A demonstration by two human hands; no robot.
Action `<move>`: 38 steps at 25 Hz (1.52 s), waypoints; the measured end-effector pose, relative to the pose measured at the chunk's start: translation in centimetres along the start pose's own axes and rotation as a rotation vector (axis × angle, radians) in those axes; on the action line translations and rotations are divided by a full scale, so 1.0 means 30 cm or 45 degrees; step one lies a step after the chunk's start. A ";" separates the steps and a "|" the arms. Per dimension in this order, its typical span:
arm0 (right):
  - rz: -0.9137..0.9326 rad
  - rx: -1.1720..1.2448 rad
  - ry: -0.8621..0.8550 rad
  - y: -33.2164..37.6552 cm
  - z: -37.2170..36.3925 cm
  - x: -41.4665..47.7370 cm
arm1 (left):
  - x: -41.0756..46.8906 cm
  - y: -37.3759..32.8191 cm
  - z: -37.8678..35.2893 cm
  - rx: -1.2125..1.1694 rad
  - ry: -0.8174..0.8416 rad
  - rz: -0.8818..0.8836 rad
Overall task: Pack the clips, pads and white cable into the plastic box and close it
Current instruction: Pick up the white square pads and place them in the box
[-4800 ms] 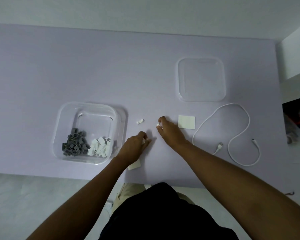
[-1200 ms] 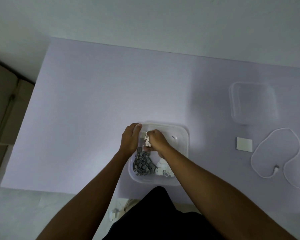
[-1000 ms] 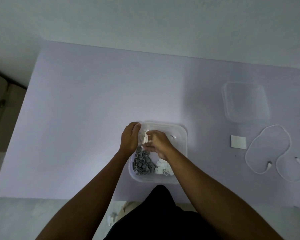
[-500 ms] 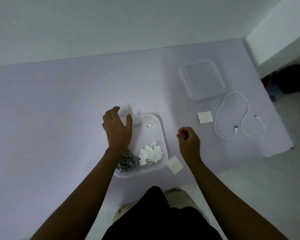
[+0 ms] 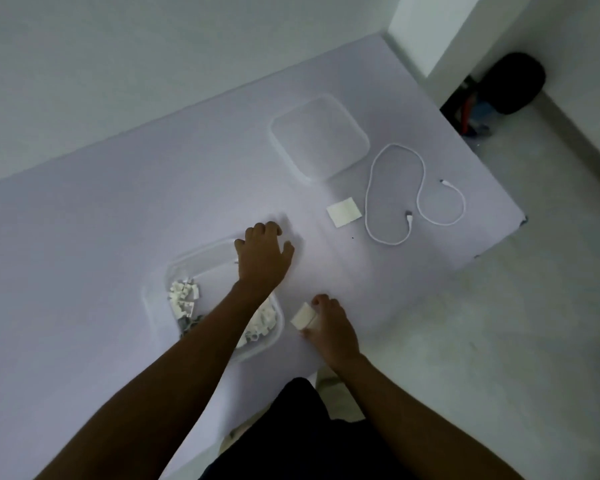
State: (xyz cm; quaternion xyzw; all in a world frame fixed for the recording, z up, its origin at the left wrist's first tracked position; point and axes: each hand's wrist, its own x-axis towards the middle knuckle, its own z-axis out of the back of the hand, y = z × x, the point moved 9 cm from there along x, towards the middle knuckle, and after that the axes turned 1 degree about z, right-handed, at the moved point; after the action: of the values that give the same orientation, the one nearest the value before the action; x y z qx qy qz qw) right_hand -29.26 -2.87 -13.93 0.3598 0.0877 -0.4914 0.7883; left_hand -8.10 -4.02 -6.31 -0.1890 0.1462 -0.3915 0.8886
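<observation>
White pad (image 5: pixel 303 318) pinched in the right hand (image 5: pixel 331 329) near the table (image 5: pixel 118 202) edge; left hand (image 5: pixel 262 259) fingers curl over the plastic box (image 5: pixel 201 254) rim.

We see our left forearm (image 5: pixel 174 368) and right forearm (image 5: pixel 416 410) bare from the wrist to the lower edge of the view; each ends in a bare hand, left hand (image 5: pixel 262 261) and right hand (image 5: pixel 329 327); a black garment (image 5: pixel 291 441) covers our torso; pale beige cloth (image 5: pixel 342 400) peeks beside it, too little to name.
</observation>
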 end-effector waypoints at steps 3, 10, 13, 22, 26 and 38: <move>-0.062 0.041 -0.076 -0.057 0.059 0.034 | 0.057 -0.082 -0.045 0.250 0.035 0.004; -0.182 0.167 -0.117 -0.208 0.215 0.172 | 0.162 -0.281 -0.168 0.145 0.161 -0.158; -0.225 0.295 -0.150 -0.253 0.311 0.246 | 0.233 -0.352 -0.273 0.120 0.264 -0.174; -0.168 0.489 -0.226 -0.261 0.525 0.406 | 0.345 -0.344 -0.448 0.115 0.451 0.044; -0.198 0.582 -0.257 -0.243 0.521 0.396 | 0.337 -0.345 -0.397 -0.136 0.462 0.064; 0.025 0.881 0.093 0.335 0.321 0.235 | -0.132 0.214 0.137 -0.847 0.047 0.656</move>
State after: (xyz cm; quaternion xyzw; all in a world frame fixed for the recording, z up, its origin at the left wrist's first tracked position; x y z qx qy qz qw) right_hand -19.37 -11.59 -5.56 0.6241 -0.0594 -0.4713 0.6204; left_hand -4.90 3.85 -5.13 -0.4157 0.3231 -0.0913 0.8452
